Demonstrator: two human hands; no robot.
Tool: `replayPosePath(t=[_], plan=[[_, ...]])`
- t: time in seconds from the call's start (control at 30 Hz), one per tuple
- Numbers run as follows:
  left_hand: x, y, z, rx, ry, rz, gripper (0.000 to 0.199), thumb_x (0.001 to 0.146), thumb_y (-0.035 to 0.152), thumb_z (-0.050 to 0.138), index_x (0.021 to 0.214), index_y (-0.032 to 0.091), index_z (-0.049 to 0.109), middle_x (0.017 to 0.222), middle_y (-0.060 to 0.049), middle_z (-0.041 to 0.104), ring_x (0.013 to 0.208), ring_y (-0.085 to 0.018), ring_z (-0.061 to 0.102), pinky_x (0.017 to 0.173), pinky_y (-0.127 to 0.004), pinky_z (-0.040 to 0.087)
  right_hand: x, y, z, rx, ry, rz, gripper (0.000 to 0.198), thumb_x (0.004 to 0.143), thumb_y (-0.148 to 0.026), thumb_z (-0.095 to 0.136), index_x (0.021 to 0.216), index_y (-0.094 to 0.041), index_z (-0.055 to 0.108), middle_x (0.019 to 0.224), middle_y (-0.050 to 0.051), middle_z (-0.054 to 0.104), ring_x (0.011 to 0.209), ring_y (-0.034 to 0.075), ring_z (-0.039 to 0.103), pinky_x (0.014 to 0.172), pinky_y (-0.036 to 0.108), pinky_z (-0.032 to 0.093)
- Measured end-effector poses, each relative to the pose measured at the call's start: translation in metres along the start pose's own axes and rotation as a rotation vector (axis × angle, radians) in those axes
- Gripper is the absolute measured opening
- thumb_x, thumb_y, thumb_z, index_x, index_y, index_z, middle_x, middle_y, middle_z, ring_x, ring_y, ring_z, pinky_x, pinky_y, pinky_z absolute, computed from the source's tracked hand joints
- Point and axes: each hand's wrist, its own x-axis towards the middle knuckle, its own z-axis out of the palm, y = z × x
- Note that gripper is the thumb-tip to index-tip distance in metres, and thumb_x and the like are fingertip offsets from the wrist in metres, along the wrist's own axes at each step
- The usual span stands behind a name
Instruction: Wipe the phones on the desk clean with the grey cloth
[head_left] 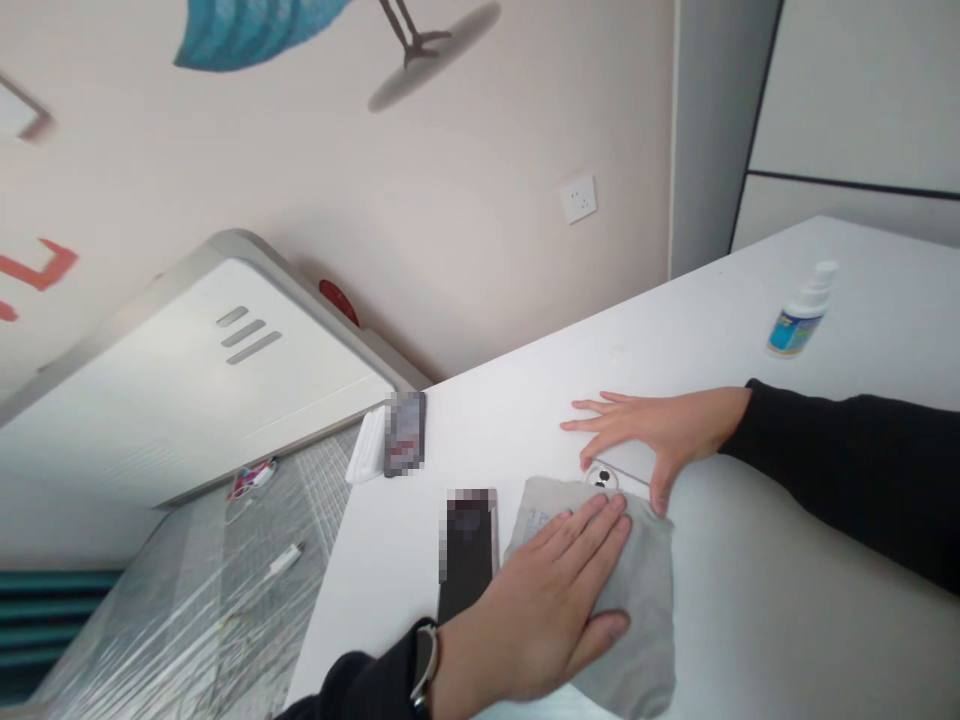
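My left hand (547, 600) is flat and spread on a grey cloth (637, 610) lying on the white table (787, 620), holding nothing. My right hand (656, 430) is open too, fingers splayed over a white phone (611, 470) peeking out just past the cloth's far edge.

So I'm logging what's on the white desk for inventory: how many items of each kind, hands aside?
Grey cloth: 1
Spray bottle: 1
White phone: 1
Dark flat device: 1
Blurred card: 1
White case: 1
Total: 6
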Motion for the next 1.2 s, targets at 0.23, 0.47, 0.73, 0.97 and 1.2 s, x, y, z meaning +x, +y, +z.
replayPosePath(t=[0.23,0.47,0.73,0.97,1.2], plan=[[0.045,-0.017,0.001,-0.079,0.106,-0.034,0.079,0.106,0.041,0.047,0.163,0.003,0.008,0.174,-0.017,0.004,0.161,-0.026,-0.003,0.132,-0.046,0.016,0.000,0.009,0.002,-0.016,-0.021,-0.028,0.075,0.073,-0.030,0.087,0.144,-0.031,0.061,0.168,0.010,0.036,0.159,0.039,0.018,0.124,0.066,0.016],[-0.010,0.010,0.012,0.059,0.007,-0.002,0.086,0.100,0.033,0.056,0.165,0.007,0.005,0.173,-0.014,0.006,0.161,-0.027,0.005,0.130,-0.044,0.021,0.004,0.000,-0.009,0.062,-0.142,0.051,0.079,0.069,-0.056,0.091,0.139,-0.031,0.064,0.173,0.009,0.024,0.160,0.042,0.002,0.125,0.066,0.000],[0.010,0.003,0.010,0.061,0.045,0.022,0.079,0.104,0.033,0.048,0.165,0.010,0.004,0.174,-0.010,0.007,0.161,-0.024,0.006,0.130,-0.042,0.021,0.004,0.000,-0.007,0.059,-0.119,0.050,0.080,0.068,-0.064,0.089,0.137,-0.031,0.064,0.173,0.010,0.025,0.161,0.042,0.001,0.125,0.065,-0.001],[0.042,-0.014,0.006,-0.020,0.128,-0.026,0.073,0.108,0.039,0.039,0.166,0.013,0.003,0.175,-0.008,0.005,0.162,-0.022,0.003,0.131,-0.045,0.018,0.004,0.004,-0.004,0.041,-0.103,0.030,0.086,0.064,-0.055,0.094,0.138,-0.027,0.060,0.172,0.013,0.026,0.160,0.043,0.002,0.124,0.067,0.001],[-0.010,0.011,0.020,0.128,0.139,-0.072,0.078,0.103,0.033,0.048,0.165,0.009,0.006,0.172,-0.012,0.017,0.159,-0.027,0.019,0.123,-0.046,0.037,0.003,-0.001,-0.004,0.064,-0.094,0.050,0.080,0.064,-0.060,0.093,0.133,-0.029,0.064,0.173,0.011,0.025,0.160,0.043,0.000,0.124,0.067,-0.002]])
